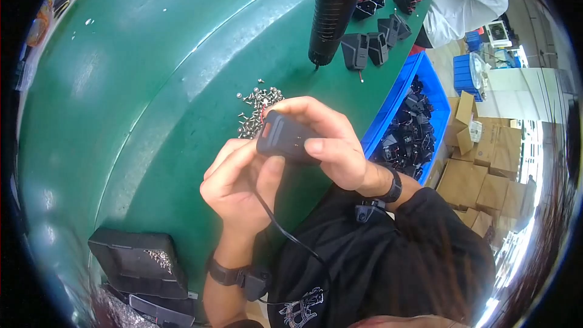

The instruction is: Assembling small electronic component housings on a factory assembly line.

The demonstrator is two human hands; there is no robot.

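Note:
Both hands close on a small black plastic housing [280, 136], held tilted above the green table. My left hand [234, 185] grips its near left end with thumb and fingers. My right hand [334, 143] clasps the other end, its thumb lying on the top face. A short bit of red wire shows at the housing's far left edge. Just beyond the hands lies a loose pile of small silver screws [261, 97], partly hidden by them. Past the pile, a black power screwdriver [331, 21] points downward, its bit near the tabletop.
Several black housings [355, 51] stand far right, with wired parts behind. A blue bin [381, 111] full of black parts sits beside the table's right edge. A black tray [124, 252] with screws lies near left. A person in white [467, 3] and cardboard boxes [464, 182] are at right.

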